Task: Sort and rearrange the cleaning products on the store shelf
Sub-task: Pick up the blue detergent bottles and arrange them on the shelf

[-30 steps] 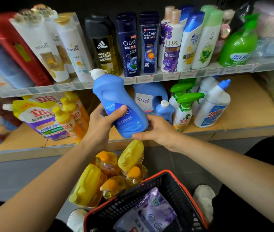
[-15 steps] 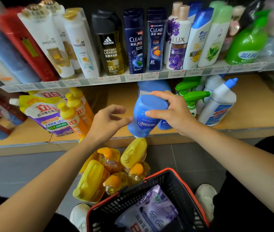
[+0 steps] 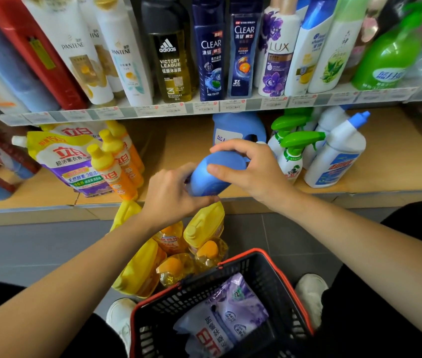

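As right hand (image 3: 253,171) grips, rounded blue bottle (image 3: 216,174)

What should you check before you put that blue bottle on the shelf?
1. Left hand and right hand both grip the blue bottle: ok.
2. Bare space on the lower shelf, left of the big blue jug: ok.
3. Cap on tight: cannot tell, the hands hide it.
4. Label facing out: cannot tell.
5. Room from the green spray bottle: not ok, the right hand is close beside it.
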Demonstrator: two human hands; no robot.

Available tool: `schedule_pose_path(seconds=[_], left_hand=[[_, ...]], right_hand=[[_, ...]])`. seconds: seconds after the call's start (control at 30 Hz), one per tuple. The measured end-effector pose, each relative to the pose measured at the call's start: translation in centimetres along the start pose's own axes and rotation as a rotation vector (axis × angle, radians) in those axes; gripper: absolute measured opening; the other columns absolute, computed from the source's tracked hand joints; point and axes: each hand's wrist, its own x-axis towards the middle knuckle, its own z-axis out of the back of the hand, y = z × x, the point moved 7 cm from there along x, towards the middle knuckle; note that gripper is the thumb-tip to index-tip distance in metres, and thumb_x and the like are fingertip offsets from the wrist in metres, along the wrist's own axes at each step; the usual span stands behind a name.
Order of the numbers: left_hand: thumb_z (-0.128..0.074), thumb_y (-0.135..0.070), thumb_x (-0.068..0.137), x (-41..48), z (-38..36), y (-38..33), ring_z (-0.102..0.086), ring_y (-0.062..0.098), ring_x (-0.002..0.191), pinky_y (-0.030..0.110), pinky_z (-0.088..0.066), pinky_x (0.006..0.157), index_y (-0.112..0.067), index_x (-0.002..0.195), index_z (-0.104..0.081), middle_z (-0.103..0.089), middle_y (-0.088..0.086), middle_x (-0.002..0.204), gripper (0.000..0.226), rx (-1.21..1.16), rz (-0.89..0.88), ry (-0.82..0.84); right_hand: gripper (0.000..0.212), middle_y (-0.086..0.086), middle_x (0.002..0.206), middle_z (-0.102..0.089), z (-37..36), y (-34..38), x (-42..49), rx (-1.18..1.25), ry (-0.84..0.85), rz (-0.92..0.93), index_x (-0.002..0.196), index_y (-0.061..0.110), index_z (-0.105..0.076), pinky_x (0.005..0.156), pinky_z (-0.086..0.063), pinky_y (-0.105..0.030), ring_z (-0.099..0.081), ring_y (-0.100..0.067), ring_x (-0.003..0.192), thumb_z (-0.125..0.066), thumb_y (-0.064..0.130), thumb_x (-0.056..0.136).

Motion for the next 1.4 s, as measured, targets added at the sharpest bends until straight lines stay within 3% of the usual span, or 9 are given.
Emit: schedule_pose_path(seconds=[0.2, 0.43, 0.6, 0.7, 0.8, 0.97, 1.17, 1.3, 1.4], left_hand=[[-0.079, -0.058, 0.07, -0.5, 0.5, -0.5, -0.073, 0.03, 0.086, 0.046, -0.054, 0.067, -0.027, 0.131, -0.067, -0.078, 0.004, 0.094, 0.069, 0.095, -0.051, -0.134], [-0.083, -0.051, 0.074, -0.3, 0.6, -0.1, -0.073, 0.021, 0.101, 0.045, -0.056, 0.076, -0.023, 0.134, -0.065, -0.076, -0.001, 0.115, 0.069, -0.01, -0.048, -0.166], [-0.086, -0.041, 0.076, -0.2, 0.9, 0.2, -0.07, 0.017, 0.109, 0.046, -0.057, 0.086, -0.018, 0.135, -0.064, -0.072, -0.003, 0.123, 0.067, -0.108, -0.041, -0.2], [-0.086, -0.04, 0.074, 0.0, 1.4, 0.5, -0.071, 0.02, 0.105, 0.048, -0.058, 0.085, -0.017, 0.134, -0.065, -0.073, -0.002, 0.12, 0.068, -0.163, -0.003, -0.246], [-0.087, -0.038, 0.074, 0.1, 1.8, 0.8, -0.071, 0.017, 0.106, 0.047, -0.058, 0.086, -0.015, 0.134, -0.065, -0.073, -0.003, 0.121, 0.068, -0.193, 0.004, -0.263], [-0.086, -0.037, 0.073, 0.1, 2.0, 1.0, -0.071, 0.018, 0.107, 0.048, -0.058, 0.086, -0.015, 0.135, -0.064, -0.073, -0.002, 0.122, 0.069, -0.191, -0.001, -0.257], [-0.088, -0.036, 0.074, 0.2, 1.6, 1.4, -0.071, 0.019, 0.103, 0.048, -0.058, 0.085, -0.015, 0.133, -0.065, -0.074, -0.002, 0.117, 0.067, -0.218, 0.026, -0.224], [-0.091, -0.028, 0.074, 0.6, 1.1, 2.2, -0.07, 0.018, 0.104, 0.046, -0.058, 0.087, -0.016, 0.127, -0.068, -0.074, -0.003, 0.114, 0.059, -0.333, 0.079, -0.145], [-0.09, -0.027, 0.074, 0.8, 0.7, 2.4, -0.073, 0.016, 0.098, 0.036, -0.062, 0.08, -0.018, 0.112, -0.072, -0.077, -0.004, 0.105, 0.043, -0.526, 0.111, -0.095]], right_hand=[[0.022, -0.002, 0.089, -0.072, 0.6, -1.0, -0.1, 0.104, -0.209, -0.076, 0.089, 0.011, -0.071, 0.077, -0.052, -0.021, -0.067, -0.012, 0.085, -0.086, 0.022, 0.077], [0.007, 0.004, 0.089, -0.072, 1.4, -0.9, -0.1, 0.155, -0.217, -0.044, 0.093, 0.013, -0.073, 0.08, -0.05, -0.015, -0.068, -0.002, 0.085, -0.072, 0.007, 0.088], [0.027, -0.004, 0.118, -0.07, 1.2, -0.2, -0.3, 0.021, -0.112, 0.007, 0.121, 0.007, -0.069, 0.087, -0.046, -0.01, -0.062, 0.001, 0.107, -0.063, 0.006, 0.095], [0.04, -0.005, 0.149, -0.05, 0.4, -0.1, -0.9, -0.02, 0.01, 0.042, 0.136, 0.011, -0.059, 0.111, -0.043, -0.03, -0.044, -0.006, 0.138, -0.065, 0.011, 0.096], [0.042, -0.006, 0.159, -0.035, -0.4, 0.4, -1.6, -0.14, 0.088, 0.146, 0.136, 0.012, -0.059, 0.121, -0.03, -0.039, -0.032, -0.012, 0.147, -0.067, 0.011, 0.094], [0.036, -0.011, 0.14, -0.058, -0.2, 1.9, -2.1, -0.253, 0.006, 0.34, 0.124, 0.003, -0.068, 0.119, -0.034, -0.04, -0.042, -0.028, 0.142, -0.072, 0.001, 0.088], [0.025, -0.014, 0.118, -0.071, -0.3, 3.5, -3.0, -0.281, -0.081, 0.499, 0.106, -0.002, -0.075, 0.105, -0.048, -0.05, -0.063, -0.029, 0.122, -0.077, -0.006, 0.081], [0.019, -0.01, 0.094, -0.075, 2.1, 3.0, -2.4, -0.227, -0.271, 0.423, 0.098, 0.001, -0.077, 0.086, -0.057, -0.035, -0.071, -0.021, 0.091, -0.077, -0.005, 0.08], [0.031, -0.003, 0.096, -0.067, 2.4, 1.1, -1.4, -0.231, -0.219, 0.258, 0.109, 0.005, -0.073, 0.084, -0.055, -0.028, -0.067, -0.018, 0.091, -0.078, -0.002, 0.079]])
